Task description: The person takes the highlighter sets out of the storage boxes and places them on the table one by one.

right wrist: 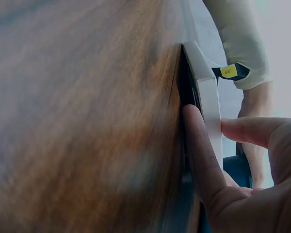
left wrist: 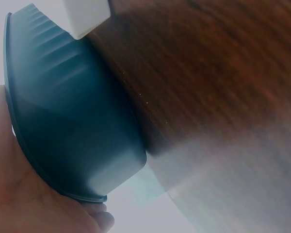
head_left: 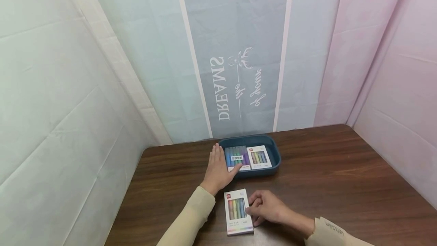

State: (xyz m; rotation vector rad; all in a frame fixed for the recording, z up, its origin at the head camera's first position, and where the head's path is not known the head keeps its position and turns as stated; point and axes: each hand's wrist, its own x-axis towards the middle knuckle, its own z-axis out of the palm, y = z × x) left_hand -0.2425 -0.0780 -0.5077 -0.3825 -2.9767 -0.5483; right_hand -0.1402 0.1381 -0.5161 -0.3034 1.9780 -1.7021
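Note:
A white windowed box of coloured pens (head_left: 235, 211) is at the near middle of the table. My right hand (head_left: 268, 208) pinches its right edge. In the right wrist view, the thumb is on the upper face of the box (right wrist: 211, 107) and a finger reaches under it, with that edge raised off the wood. My left hand (head_left: 218, 166) lies along the left side of a dark blue tray (head_left: 261, 172), fingers straight and thumb spread over the near rim. A clear pack of coloured pens (head_left: 235, 155) and a smaller white windowed box (head_left: 260, 158) lie side by side in the tray.
The brown wooden table (head_left: 327, 185) has its far edge against a printed curtain (head_left: 239, 29). Pale fabric walls (head_left: 68, 105) hang at left and right. A yellow-labelled strap (right wrist: 229, 72) shows at the left sleeve in the right wrist view.

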